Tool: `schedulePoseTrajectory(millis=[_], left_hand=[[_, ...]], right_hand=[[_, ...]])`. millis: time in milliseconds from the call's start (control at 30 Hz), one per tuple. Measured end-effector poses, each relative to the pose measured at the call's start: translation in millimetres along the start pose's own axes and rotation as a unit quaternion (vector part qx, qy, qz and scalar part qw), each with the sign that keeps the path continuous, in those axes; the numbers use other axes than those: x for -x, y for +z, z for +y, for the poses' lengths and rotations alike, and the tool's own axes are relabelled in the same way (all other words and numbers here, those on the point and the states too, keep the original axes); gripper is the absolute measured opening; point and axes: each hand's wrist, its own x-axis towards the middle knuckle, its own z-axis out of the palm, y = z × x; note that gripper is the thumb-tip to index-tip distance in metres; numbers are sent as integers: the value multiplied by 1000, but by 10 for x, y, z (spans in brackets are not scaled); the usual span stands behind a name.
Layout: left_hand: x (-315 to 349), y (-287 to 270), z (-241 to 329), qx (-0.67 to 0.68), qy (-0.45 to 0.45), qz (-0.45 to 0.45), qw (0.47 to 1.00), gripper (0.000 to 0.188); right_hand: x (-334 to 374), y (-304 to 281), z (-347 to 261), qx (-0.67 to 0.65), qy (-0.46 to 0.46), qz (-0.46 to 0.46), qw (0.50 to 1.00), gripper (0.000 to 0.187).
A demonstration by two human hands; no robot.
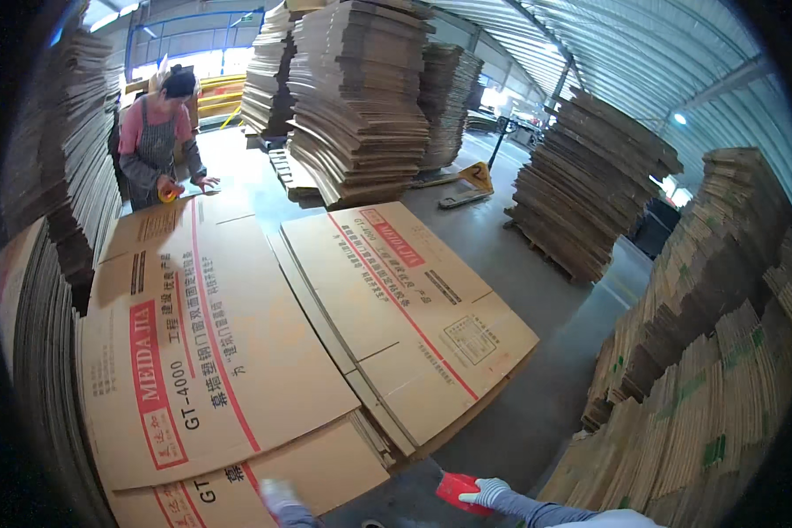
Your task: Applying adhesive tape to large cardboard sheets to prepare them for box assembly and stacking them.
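Right at the near edge, my right hand (487, 493) in its white glove is gripping a red tape dispenser (456, 489), fingers wrapped closed around it, hovering above the grey floor (519, 414) just off the near corner of the cardboard. My left hand (277, 497) is coming in blurred at the near edge, resting on or just over the lowest cardboard sheet (326, 471); I cannot tell whether its fingers are spread or curled.

Flattened cartons are lying ahead of me in an overlapping spread: a big left sheet (202, 352) with red stripes and print, and a right sheet (405, 308) angling away to the far right. These sheets are looking light for their size but broad and floppy, stiff along the flutes and ready to crease at the fold lines, so I judge an edge or corner near a fold is the best place to take hold, with the hands well apart. The dispenser is looking small, hard and light, easy in one hand.

At the far left a co-worker (158, 141) in an apron is leaning over the far end of the cardboard, holding a yellow roll. Tall cardboard stacks (361, 97) are rising all around, and a yellow pallet jack (471, 180) is sitting far off.
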Motion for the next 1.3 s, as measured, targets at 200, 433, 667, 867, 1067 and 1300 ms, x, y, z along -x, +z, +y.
schedulePoseTrajectory(millis=[200, 433, 667, 867, 1067, 1300], left_hand=[[-217, 1378, 693, -173, 295, 337, 877, 43], [-453, 1521, 673, -222, 205, 408, 862, 64], [-219, 2073, 720, -188, 164, 267, 931, 53], [-539, 2054, 522, -205, 113, 273, 933, 48], [-410, 2103, 571, -266, 139, 411, 861, 61], [-334, 1751, 743, -300, 310, 324, 842, 48]], right_hand=[[191, 220, 23, -81, -5, -46, 996, 92], [212, 642, 223, -122, -60, 110, 985, 57], [178, 288, -267, -14, 6, -52, 999, 91], [224, 596, -332, -75, -73, 33, 994, 70], [179, 956, -199, -44, -109, 63, 991, 63], [305, 766, -195, -122, -93, 98, 983, 52]])
